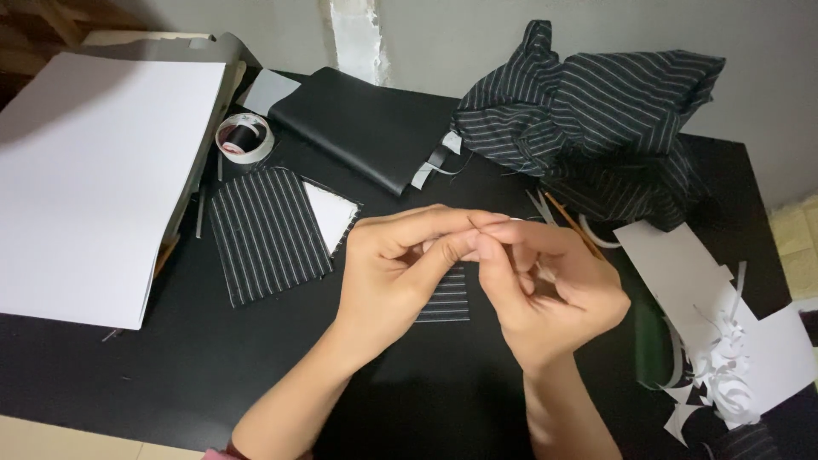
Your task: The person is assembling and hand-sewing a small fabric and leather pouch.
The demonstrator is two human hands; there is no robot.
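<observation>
Pinching: our left hand point(394, 264) and right hand point(545, 285) meet fingertip to fingertip above the table point(170, 366); what they nip is too small to make out.
Left hand: fingers drawn together at the tips.
Right hand: fingers curled, closed against the left's.
Striped scrap point(445, 298): beneath both hands, mostly hidden by them.
Striped panel point(266, 234): left of us, overlapping white card point(332, 213).
Paper scraps point(724, 341): right, cut off by the edge.

Black table point(128, 375), pale wall point(443, 34)
</observation>
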